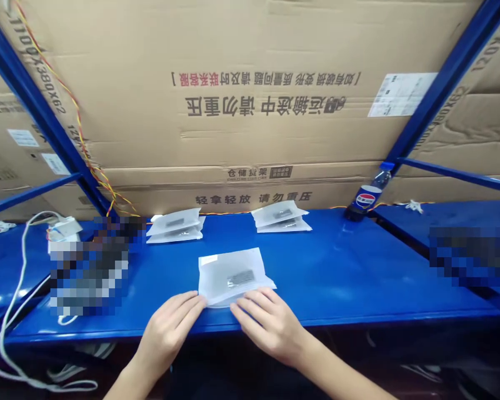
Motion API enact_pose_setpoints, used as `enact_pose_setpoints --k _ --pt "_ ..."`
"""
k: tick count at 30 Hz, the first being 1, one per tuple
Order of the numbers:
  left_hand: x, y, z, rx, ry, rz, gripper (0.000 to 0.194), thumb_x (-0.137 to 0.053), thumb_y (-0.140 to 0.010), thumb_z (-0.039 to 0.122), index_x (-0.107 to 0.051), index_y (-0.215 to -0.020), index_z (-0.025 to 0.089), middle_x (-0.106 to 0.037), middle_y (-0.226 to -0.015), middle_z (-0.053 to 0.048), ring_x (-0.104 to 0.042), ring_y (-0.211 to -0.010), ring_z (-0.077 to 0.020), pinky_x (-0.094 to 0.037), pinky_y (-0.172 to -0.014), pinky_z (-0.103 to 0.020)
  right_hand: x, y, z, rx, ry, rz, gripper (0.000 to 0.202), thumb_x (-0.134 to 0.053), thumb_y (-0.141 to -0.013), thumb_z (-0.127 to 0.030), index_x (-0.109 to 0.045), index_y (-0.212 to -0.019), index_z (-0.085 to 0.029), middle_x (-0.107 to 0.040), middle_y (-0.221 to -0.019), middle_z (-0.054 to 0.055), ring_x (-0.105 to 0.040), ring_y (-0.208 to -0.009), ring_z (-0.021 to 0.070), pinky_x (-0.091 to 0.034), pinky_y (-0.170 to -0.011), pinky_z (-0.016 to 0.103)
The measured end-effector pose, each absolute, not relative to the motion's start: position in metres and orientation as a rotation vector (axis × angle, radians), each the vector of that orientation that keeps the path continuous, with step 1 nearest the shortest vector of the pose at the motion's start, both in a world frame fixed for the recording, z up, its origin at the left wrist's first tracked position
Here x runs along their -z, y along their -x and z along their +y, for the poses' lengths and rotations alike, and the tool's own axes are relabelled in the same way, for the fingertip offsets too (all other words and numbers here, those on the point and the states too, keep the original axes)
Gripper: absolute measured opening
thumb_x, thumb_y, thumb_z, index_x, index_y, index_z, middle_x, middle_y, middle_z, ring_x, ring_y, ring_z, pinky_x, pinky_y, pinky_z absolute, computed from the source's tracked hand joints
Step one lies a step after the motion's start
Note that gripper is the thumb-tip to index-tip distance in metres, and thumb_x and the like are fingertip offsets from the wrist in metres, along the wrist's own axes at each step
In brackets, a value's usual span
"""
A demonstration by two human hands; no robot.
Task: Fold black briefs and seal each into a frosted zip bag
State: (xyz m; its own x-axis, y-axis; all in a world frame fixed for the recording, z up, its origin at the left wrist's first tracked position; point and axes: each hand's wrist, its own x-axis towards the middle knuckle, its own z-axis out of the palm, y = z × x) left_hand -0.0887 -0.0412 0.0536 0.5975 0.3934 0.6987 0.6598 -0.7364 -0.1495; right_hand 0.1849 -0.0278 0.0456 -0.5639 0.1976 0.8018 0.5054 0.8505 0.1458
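Observation:
A frosted translucent zip pouch (229, 269) with a small dark item inside lies near the table's front edge. A second layer, apparently another pouch, peeks out beneath it at the front and right. My left hand (169, 328) rests with stretched fingers at the pouch's front left corner, fingertips touching it. The fingers of my right hand (270, 325) lie slightly spread over the front right edge. Both thumbs are hidden. Behind stand two small stacks of similar pouches, a left stack (177, 223) and a right stack (281, 216).
The blue metal table (333, 272) has posts at both back corners. A cola bottle (369, 194) leans by the right post. Cardboard (266, 139) walls the back. At left are a white cable (4, 339) and a blurred-out item (95, 272).

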Motion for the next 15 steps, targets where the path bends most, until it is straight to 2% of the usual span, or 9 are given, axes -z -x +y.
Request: enact_pose_setpoints --k 3,5,7,9,11,15 --pt "-0.049 0.072 -0.042 1.128 2.431 -0.882 0.033 -0.056 -0.102 0.007 -0.07 -0.129 0.019 -0.083 -0.109 -0.008 -0.079 -0.105 -0.0226 -0.063 -0.096 -0.035 -0.047 -0.166 -0.029 0.421 0.549 -2.105 0.019 -0.067 -0.101 -0.018 -0.074 -0.116 -0.009 -0.08 -0.097 0.012 -0.074 -0.092 0.0251 -0.06 -0.082 0.041" --pt "-0.048 0.062 -0.042 1.218 2.418 -0.949 0.03 -0.058 -0.101 0.006 -0.071 -0.124 0.021 -0.083 -0.104 -0.005 -0.08 -0.098 -0.0201 -0.063 -0.096 -0.035 -0.048 -0.154 -0.027 0.428 0.55 -2.12 0.014 -0.066 -0.1 -0.013 -0.076 -0.11 -0.01 -0.08 -0.094 0.011 -0.073 -0.089 0.0246 -0.06 -0.083 0.041" --pt "-0.05 0.055 -0.044 1.256 2.414 -1.019 0.027 -0.06 -0.101 0.007 -0.071 -0.119 0.023 -0.083 -0.1 -0.002 -0.08 -0.09 -0.0178 -0.063 -0.094 -0.034 -0.047 -0.148 -0.024 0.459 0.523 -2.161 0.015 -0.065 -0.098 -0.006 -0.076 -0.103 -0.014 -0.078 -0.087 0.008 -0.071 -0.08 0.0224 -0.06 -0.076 0.037" --pt "-0.054 0.052 -0.047 1.257 2.429 -1.066 0.024 -0.059 -0.102 0.009 -0.071 -0.115 0.024 -0.083 -0.097 -0.001 -0.079 -0.085 -0.0169 -0.063 -0.092 -0.035 -0.044 -0.148 -0.02 0.484 0.499 -2.187 0.015 -0.063 -0.098 -0.006 -0.076 -0.1 -0.015 -0.078 -0.085 0.008 -0.071 -0.078 0.0219 -0.06 -0.071 0.036" --pt "-0.061 0.054 -0.05 1.236 2.443 -1.077 0.022 -0.058 -0.102 0.009 -0.07 -0.112 0.024 -0.083 -0.094 0.0 -0.078 -0.082 -0.0167 -0.062 -0.092 -0.035 -0.04 -0.156 -0.014 0.489 0.476 -2.185 0.016 -0.062 -0.099 -0.007 -0.076 -0.099 -0.014 -0.079 -0.086 0.01 -0.073 -0.083 0.0231 -0.061 -0.073 0.037" --pt "-0.07 0.064 -0.054 1.198 2.39 -1.072 0.023 -0.061 -0.101 0.006 -0.069 -0.113 0.024 -0.083 -0.094 0.001 -0.078 -0.079 -0.0165 -0.06 -0.095 -0.039 -0.041 -0.197 0.005 0.359 0.516 -2.207 0.022 -0.057 -0.102 -0.007 -0.076 -0.103 -0.018 -0.081 -0.097 0.01 -0.077 -0.099 0.025 -0.065 -0.087 0.042"
